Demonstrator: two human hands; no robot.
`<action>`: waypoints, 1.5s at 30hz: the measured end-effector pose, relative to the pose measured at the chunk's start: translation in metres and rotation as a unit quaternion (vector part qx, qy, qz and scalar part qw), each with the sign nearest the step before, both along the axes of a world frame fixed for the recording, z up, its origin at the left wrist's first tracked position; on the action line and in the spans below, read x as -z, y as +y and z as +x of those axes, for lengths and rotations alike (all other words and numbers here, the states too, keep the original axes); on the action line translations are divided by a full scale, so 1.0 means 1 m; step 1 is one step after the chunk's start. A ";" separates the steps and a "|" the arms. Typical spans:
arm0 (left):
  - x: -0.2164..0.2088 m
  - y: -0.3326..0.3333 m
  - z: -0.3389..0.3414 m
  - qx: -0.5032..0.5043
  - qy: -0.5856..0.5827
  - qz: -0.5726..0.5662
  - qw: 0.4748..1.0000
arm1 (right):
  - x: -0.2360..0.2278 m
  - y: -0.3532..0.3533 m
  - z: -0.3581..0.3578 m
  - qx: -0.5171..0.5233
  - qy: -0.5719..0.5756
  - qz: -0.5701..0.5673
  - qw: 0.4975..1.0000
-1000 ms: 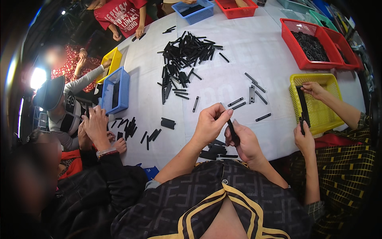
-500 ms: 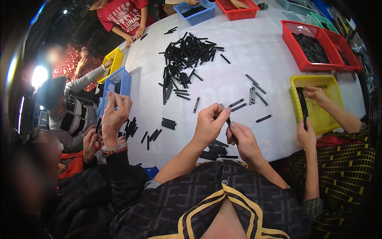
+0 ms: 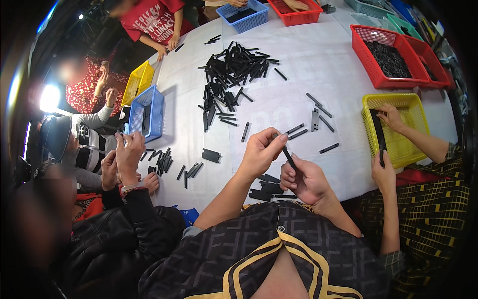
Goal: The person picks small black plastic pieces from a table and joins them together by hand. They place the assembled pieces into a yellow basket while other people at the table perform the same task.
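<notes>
A slim black strip (image 3: 289,157) slants between my two hands above the near part of the white-covered table. My left hand (image 3: 262,153) pinches its upper end between thumb and fingers. Curled at the strip's lower end, my right hand (image 3: 307,183) has its thumb against it. Below my hands, several flat black pieces (image 3: 269,189) lie close to my body, partly covered by my arms. Just beyond my left hand rest a pair of loose black strips (image 3: 297,133). A wider black piece (image 3: 211,155) lies to the left.
A big heap of black strips (image 3: 234,70) covers the table's far middle. Baskets line the edges: yellow (image 3: 420,112) and red (image 3: 356,52) at right, blue (image 3: 158,112) at left. Co-workers' hands (image 3: 386,169) hold a long black piece at the yellow basket; other hands (image 3: 129,152) work at left.
More of the black strip now shows between my hands, with my right hand slightly lower. At left, a co-worker's raised hand has come down, and a grey-sleeved arm has left the yellow basket.
</notes>
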State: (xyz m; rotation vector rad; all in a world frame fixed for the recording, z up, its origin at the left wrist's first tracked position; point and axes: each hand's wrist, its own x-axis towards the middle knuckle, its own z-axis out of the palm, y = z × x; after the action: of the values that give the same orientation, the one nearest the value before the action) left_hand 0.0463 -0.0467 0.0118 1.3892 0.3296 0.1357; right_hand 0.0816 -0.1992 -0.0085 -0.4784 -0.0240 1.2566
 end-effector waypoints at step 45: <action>0.014 0.003 -0.012 0.012 0.051 0.008 0.999 | 0.004 -0.007 -0.004 0.022 -0.054 -0.071 0.996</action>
State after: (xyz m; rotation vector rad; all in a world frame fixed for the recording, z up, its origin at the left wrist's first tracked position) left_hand 0.0340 -0.0434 -0.0020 1.4184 0.3983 0.0474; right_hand 0.0774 -0.2067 -0.0128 -0.6661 -0.0157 1.1936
